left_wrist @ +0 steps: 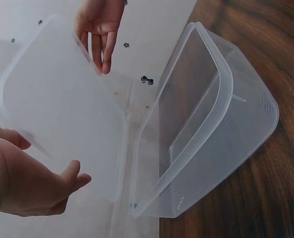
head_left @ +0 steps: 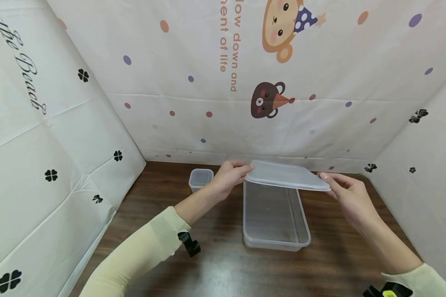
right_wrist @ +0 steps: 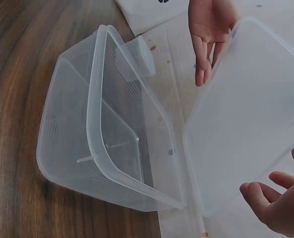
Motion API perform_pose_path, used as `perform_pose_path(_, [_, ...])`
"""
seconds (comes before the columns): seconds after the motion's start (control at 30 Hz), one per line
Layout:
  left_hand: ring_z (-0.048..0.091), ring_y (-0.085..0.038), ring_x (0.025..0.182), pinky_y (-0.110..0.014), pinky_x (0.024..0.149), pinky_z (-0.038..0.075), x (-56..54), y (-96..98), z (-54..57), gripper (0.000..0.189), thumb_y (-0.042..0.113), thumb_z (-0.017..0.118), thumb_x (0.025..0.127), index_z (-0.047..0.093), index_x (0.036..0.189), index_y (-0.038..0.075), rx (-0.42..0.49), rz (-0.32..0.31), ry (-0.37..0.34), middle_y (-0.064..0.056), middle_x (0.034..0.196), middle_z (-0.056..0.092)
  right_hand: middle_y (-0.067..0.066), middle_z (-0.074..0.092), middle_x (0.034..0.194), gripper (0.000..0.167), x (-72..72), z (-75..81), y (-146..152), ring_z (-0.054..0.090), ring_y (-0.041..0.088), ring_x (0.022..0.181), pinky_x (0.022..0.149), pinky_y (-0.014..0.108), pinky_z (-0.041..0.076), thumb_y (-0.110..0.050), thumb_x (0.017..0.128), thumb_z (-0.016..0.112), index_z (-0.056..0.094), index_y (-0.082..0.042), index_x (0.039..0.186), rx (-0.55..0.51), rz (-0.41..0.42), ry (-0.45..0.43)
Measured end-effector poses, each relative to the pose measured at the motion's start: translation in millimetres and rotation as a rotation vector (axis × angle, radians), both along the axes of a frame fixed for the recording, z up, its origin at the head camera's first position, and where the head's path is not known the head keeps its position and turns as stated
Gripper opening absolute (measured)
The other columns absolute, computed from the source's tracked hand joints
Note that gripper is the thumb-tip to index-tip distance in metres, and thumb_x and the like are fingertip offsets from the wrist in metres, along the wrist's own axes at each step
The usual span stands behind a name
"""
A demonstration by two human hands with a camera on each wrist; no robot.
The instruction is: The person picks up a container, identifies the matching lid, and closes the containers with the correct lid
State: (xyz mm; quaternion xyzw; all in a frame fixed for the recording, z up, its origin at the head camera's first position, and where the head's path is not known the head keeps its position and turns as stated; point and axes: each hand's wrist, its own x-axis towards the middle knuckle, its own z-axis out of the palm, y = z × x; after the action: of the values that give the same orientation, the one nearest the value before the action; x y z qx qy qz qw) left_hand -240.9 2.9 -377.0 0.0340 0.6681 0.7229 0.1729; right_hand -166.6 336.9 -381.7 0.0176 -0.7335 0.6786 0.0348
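Observation:
A translucent plastic lid [head_left: 286,175] is held above the far end of a large clear rectangular container [head_left: 275,243], slanting over it. My left hand [head_left: 229,178] pinches the lid's left edge, thumb on the upper face. At the opposite edge, my right hand [head_left: 347,192] pinches the lid near its right corner. The container stands on the table with its top uncovered, and nothing shows inside it. In the left wrist view, the lid's flat underside [left_wrist: 62,99] faces the container's rim [left_wrist: 225,89]. The right wrist view shows the lid [right_wrist: 251,114] apart from most of the rim.
A small clear lidded box [head_left: 201,178] stands at the back left, partly behind my left hand. The dark wood table [head_left: 215,255] meets white printed cloth walls [head_left: 193,123] at the back and on both sides.

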Motion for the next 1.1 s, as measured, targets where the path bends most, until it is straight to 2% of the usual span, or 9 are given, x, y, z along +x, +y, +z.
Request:
perform_pose_path(0.07, [0.048,-0.038,0.145,-0.039,0.115,0.046,0.3,-0.7,-0.9,0.058,0.015,0.068,0.103,0.048,0.148,-0.014,-0.007,-0.003,-0.001,-0.027,0.153,0.051,-0.018,0.07,0.123,0.037,0.9,0.6,0,0.054,-0.006,0.119,0.088,0.011,0.052,-0.027,0.105,0.071,0.073,-0.005,0.134,0.044,-0.011,-0.032])
perform_pose_path(0.2, [0.05,-0.039,0.143,-0.042,0.116,0.044,1.3,-2.1,-2.9,0.058,0.011,0.065,0.105,0.042,0.151,-0.017,-0.015,-0.01,0.0,-0.029,0.152,0.049,-0.013,0.073,0.122,0.037,0.3,-0.7,-1,0.063,-0.005,0.113,0.089,0.013,0.054,-0.02,0.102,0.074,0.071,0.0,0.134,-0.024,0.015,-0.052])
perform_pose_path(0.3, [0.054,-0.039,0.139,-0.043,0.115,0.046,2.2,-2.7,-4.6,0.056,0.009,0.062,0.106,0.04,0.15,-0.019,-0.019,-0.013,-0.003,-0.031,0.151,0.049,-0.008,0.077,0.117,0.034,-0.7,-2.1,-2,0.072,0.002,0.104,0.087,0.018,0.057,-0.014,0.1,0.076,0.072,0.002,0.131,-0.065,0.033,-0.061])
perform_pose_path(0.43, [0.06,-0.035,0.133,-0.041,0.112,0.049,2.7,-2.7,-7.4,0.054,0.008,0.062,0.106,0.042,0.149,-0.019,-0.04,-0.017,-0.01,-0.029,0.147,0.052,-0.006,0.079,0.112,0.032,-0.3,-4.4,-1,0.074,0.005,0.099,0.084,0.019,0.058,-0.013,0.099,0.077,0.074,0.0,0.128,-0.047,0.03,-0.092])
perform_pose_path(0.6, [0.065,-0.031,0.126,-0.042,0.11,0.051,3.1,-5.1,-12.3,0.053,0.008,0.064,0.105,0.046,0.147,-0.017,-0.073,-0.018,-0.022,-0.026,0.141,0.059,-0.006,0.079,0.11,0.035,-0.9,-10.1,2,0.072,0.006,0.099,0.084,0.02,0.057,-0.012,0.098,0.079,0.072,0.004,0.129,0.014,0.024,-0.1])
perform_pose_path(0.83, [0.07,-0.025,0.108,-0.045,0.103,0.056,0.3,-9.1,-26.5,0.045,0.004,0.065,0.103,0.054,0.142,-0.015,-0.141,-0.049,0.007,-0.021,0.127,0.067,-0.008,0.079,0.107,0.033,-3.9,-23.1,2,0.071,-0.002,0.096,0.082,0.016,0.056,-0.003,0.098,0.076,0.069,0.007,0.128,0.12,0.02,-0.045])
perform_pose_path(1.0, [0.069,-0.023,0.098,-0.048,0.101,0.057,-0.7,-9.2,-32.2,0.04,0.001,0.064,0.103,0.058,0.139,-0.012,-0.16,-0.081,-0.004,-0.02,0.119,0.069,-0.013,0.077,0.112,0.044,-3.3,-33.0,-1,0.069,-0.006,0.101,0.084,0.013,0.055,-0.007,0.099,0.076,0.061,0.013,0.135,0.235,0.004,-0.015])
perform_pose_path(1.1, [0.068,-0.019,0.092,-0.044,0.097,0.06,-1.8,-10.3,-36.4,0.042,-0.002,0.065,0.101,0.057,0.141,-0.012,-0.149,-0.103,-0.019,-0.02,0.118,0.069,-0.009,0.077,0.115,0.046,-3.2,-37.6,-2,0.069,-0.006,0.101,0.085,0.015,0.056,-0.007,0.1,0.074,0.057,0.015,0.138,0.262,0.003,-0.018])
